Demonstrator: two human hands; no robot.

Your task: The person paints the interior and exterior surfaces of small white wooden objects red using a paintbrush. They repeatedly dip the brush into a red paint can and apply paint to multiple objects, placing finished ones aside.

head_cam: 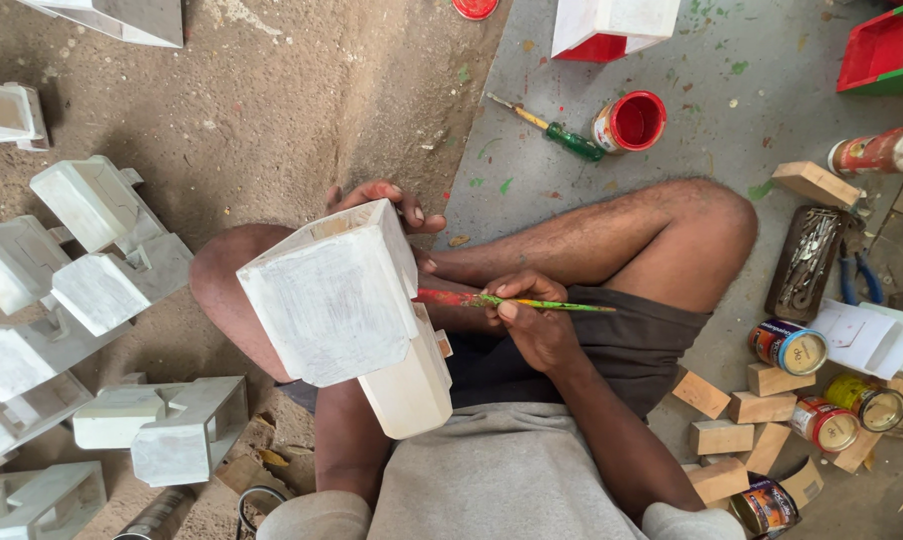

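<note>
Seated on the floor, legs folded, view straight down onto the lap.

Left hand [392,205] wrapped around the far side of a white-primed wooden piece [337,300], fingers curled over its top edge, thumb side hidden behind the wood. Piece held tilted above the left knee, broad white face toward the camera, a narrower white leg hanging down over the dark shorts.

Right hand [534,318] pinching a thin paintbrush [517,301] between thumb and fingertips, remaining fingers folded in. Brush handle smeared green and red, lying near horizontal, tip end touching the right side of the white piece.

Left of the legs, on the sandy ground: a cluster of similar white-primed pieces [102,290], set close together, some touching.

On the grey concrete ahead: open tin of red paint [632,122], a green-handled screwdriver [562,135] just beside it, a red-and-white painted piece [612,25] at the top edge.

Right side: bare wooden blocks [732,410] scattered near several closed small tins [792,347], a dark tray of metal bits [807,262], blue-handled pliers [857,275] beside the tray.
</note>
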